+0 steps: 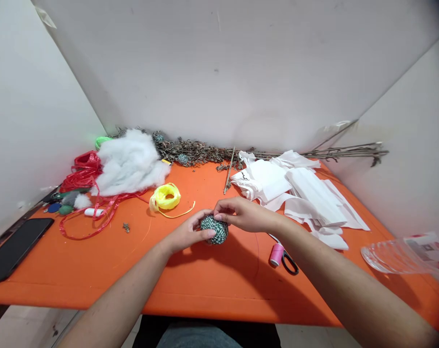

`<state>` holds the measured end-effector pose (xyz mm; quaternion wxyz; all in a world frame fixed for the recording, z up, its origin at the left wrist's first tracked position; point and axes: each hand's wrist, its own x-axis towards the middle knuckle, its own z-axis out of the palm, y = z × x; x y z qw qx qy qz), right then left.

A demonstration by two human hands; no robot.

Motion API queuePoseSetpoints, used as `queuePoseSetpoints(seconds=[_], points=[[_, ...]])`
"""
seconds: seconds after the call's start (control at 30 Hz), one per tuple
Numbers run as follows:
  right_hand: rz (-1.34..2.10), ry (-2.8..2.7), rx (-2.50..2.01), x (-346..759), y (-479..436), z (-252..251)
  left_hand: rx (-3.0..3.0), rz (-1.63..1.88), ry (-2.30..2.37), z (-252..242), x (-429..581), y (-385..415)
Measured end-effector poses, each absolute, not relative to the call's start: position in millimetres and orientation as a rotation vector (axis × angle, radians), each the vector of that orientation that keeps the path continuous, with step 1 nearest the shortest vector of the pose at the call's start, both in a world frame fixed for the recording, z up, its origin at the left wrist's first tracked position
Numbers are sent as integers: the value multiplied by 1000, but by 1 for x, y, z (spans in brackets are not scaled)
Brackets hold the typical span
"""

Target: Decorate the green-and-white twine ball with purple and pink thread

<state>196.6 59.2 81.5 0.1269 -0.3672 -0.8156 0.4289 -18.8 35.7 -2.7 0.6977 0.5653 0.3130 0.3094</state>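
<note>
A ball of green-and-white twine (219, 233) is held just above the orange tabletop, near the middle of the view. My left hand (186, 234) wraps its left side, thumb across the front and fingers behind. At the top right of the ball, my right hand (240, 215) has thumb and fingers pinched together against the twine. Whatever lies in that pinch is too small to make out. To the right, under my right forearm, are a pink thread spool (276, 254) and black-handled scissors (290, 263), their blades partly covered by the spool and arm.
White cloth pieces (314, 195) lie at right, beside a plastic bottle (404, 253). A yellow ribbon roll (166, 197), white stuffing (128, 164) and red ribbon (82, 174) sit left. A phone (18, 249) lies at the left edge. Dried branches (205, 151) line the back wall.
</note>
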Motion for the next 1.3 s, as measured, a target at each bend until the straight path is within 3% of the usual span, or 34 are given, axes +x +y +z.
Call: queuePoseSetpoints(seconds=[1.3], points=[[1329,-2381,-1010,197,64,77,1199,603,583,-6,-15,31]])
